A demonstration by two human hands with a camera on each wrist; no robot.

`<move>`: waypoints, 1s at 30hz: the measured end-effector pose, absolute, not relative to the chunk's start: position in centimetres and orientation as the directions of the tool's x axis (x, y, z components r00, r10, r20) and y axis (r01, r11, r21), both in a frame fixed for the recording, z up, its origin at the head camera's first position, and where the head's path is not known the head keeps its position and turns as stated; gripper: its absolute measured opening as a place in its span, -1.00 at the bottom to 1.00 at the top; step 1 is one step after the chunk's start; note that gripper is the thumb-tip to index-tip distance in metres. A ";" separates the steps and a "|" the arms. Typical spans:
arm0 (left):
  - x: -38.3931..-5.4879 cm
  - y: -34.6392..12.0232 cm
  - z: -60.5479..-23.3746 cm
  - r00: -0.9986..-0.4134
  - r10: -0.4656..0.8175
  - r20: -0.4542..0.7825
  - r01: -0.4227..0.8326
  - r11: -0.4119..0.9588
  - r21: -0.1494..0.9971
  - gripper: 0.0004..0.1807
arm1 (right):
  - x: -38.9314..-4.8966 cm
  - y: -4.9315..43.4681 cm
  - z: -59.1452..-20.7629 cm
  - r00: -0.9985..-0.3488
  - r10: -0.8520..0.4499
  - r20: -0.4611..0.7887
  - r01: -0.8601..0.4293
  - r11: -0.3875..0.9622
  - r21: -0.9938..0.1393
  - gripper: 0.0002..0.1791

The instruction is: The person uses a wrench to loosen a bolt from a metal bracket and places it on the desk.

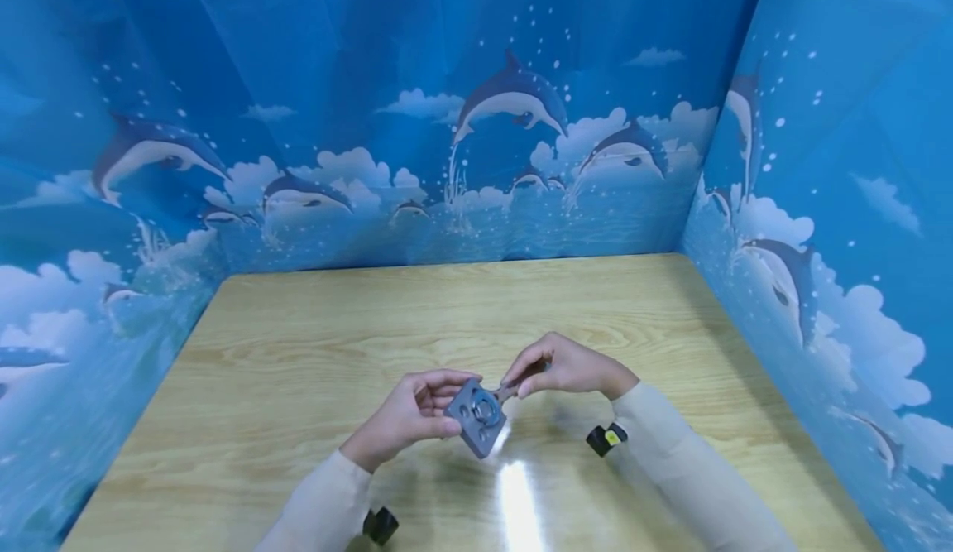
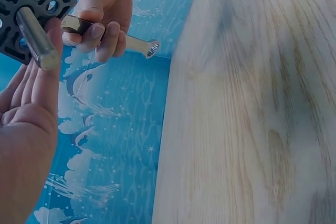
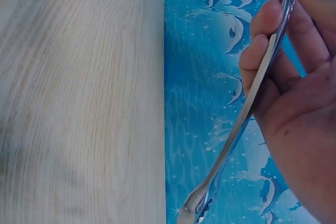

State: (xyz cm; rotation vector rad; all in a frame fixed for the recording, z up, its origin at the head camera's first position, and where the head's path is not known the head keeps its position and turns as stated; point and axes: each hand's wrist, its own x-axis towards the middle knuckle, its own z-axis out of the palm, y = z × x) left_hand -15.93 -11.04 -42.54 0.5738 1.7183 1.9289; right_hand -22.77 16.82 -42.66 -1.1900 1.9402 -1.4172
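Observation:
My left hand (image 1: 419, 411) holds a grey square plate (image 1: 474, 440) by its edge, thumb on the near side and fingers behind. Holes pierce the plate, and a round metal part (image 1: 486, 410) sits on its upper face. From its other face a thick metal rod (image 2: 38, 39) sticks out in the left wrist view. My right hand (image 1: 563, 366) grips a combination wrench (image 3: 236, 129), one end of it up at the plate's round part in the head view. The wrench's ring end (image 2: 152, 49) points away from the plate, beyond the curled fingers.
Both hands are over a light wood-grain table (image 1: 335, 312). Blue dolphin-print sheeting (image 1: 357, 105) rises behind the table and along its sides. A small black device (image 1: 605, 439) hangs by the right wrist, and another black device (image 1: 380, 525) by the left.

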 end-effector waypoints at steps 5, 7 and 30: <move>-15.9 -11.3 -43.0 -0.804 0.594 0.027 -0.041 -0.101 0.994 -0.29 | -22.4 17.4 -42.4 -0.602 -0.793 0.088 -0.385 0.191 -0.903 -0.76; -15.8 -11.4 -43.2 -0.819 0.572 0.035 -0.021 -0.091 0.996 -0.29 | -22.2 17.8 -42.3 -0.644 -0.761 0.078 -0.388 0.237 -0.891 -0.76; -15.9 -10.0 -43.5 -0.984 0.087 0.154 0.153 -0.016 0.988 -0.13 | -17.1 15.5 -44.6 -0.936 -0.325 0.139 -0.214 0.210 -0.954 -0.74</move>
